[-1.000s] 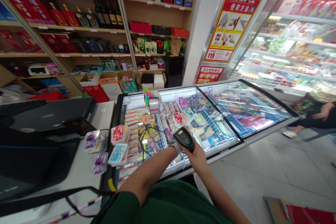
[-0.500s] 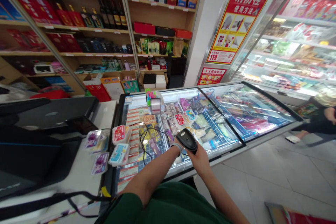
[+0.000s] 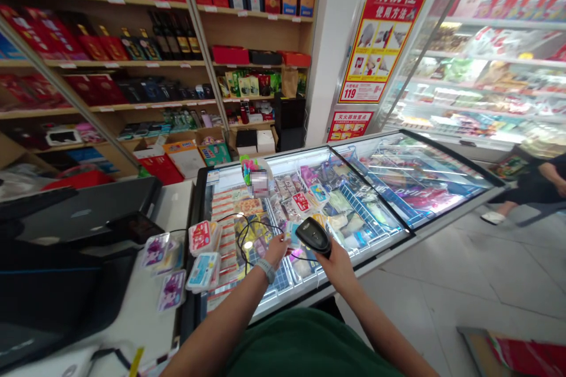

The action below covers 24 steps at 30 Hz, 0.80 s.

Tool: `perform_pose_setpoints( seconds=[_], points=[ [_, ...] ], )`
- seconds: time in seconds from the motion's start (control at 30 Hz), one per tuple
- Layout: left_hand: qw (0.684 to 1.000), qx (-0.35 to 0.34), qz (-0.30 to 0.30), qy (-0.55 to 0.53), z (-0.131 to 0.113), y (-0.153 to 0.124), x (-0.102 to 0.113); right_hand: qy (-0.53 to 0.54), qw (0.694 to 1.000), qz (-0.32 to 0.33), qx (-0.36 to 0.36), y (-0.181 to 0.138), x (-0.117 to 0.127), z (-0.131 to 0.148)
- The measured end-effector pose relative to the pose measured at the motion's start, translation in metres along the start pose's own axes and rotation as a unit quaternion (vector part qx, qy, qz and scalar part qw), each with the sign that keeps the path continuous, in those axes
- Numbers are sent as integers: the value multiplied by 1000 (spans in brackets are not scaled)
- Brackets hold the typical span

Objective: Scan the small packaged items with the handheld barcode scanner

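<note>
My right hand (image 3: 339,265) grips a black barcode scanner (image 3: 313,234) above the glass top of a chest freezer. Just left of it, my left hand (image 3: 277,249) pinches a pack with a pale blue label (image 3: 292,232), partly hidden behind the scanner. A thin black cable (image 3: 241,234) loops over the glass. Left of my hands, clear tubs with a red label (image 3: 201,237) and a blue label (image 3: 203,272) sit at the freezer's edge. Purple-labelled tubs (image 3: 171,290) lie on the counter beside them. Another red-labelled tub (image 3: 301,202) and a blue-labelled tub (image 3: 318,192) are farther off.
The chest freezer (image 3: 400,237) stretches right, with packaged goods in wire baskets under its glass. A black register or monitor (image 3: 84,212) occupies the left counter (image 3: 179,203). Stocked shelves (image 3: 132,62) stand behind. At the far right, a person (image 3: 537,182) is partly visible.
My left hand has come out leftward from behind the scanner, and the blue-labelled pack at its fingers now shows. My right hand and the scanner stay in nearly the same place.
</note>
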State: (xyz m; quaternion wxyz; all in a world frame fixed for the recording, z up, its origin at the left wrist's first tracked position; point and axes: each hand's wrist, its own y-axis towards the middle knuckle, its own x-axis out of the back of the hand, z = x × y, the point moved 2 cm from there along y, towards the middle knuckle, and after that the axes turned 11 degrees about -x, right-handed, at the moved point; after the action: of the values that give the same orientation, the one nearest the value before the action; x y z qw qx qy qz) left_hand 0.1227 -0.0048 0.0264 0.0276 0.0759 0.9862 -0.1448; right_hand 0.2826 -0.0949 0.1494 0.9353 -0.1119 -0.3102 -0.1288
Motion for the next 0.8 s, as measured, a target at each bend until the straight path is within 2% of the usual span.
perform_pose_setpoints(
  seconds=[0.07,0.17,0.3,0.5,0.8],
  points=[
    [1000,-13,-7,15,-9,-6,26,-7,1000,-1,2,0,1,3],
    [997,-69,-28,33,-32,-11,58,-36,999,0,-2,0,1,10],
    [986,-146,-50,57,-66,-21,83,-58,998,26,11,-4,-4,19],
    [962,-234,-62,123,-95,-45,96,-49,997,47,25,-18,-14,31],
    [929,-281,-129,202,-102,-74,90,-42,994,82,60,-22,1,43]
  ],
)
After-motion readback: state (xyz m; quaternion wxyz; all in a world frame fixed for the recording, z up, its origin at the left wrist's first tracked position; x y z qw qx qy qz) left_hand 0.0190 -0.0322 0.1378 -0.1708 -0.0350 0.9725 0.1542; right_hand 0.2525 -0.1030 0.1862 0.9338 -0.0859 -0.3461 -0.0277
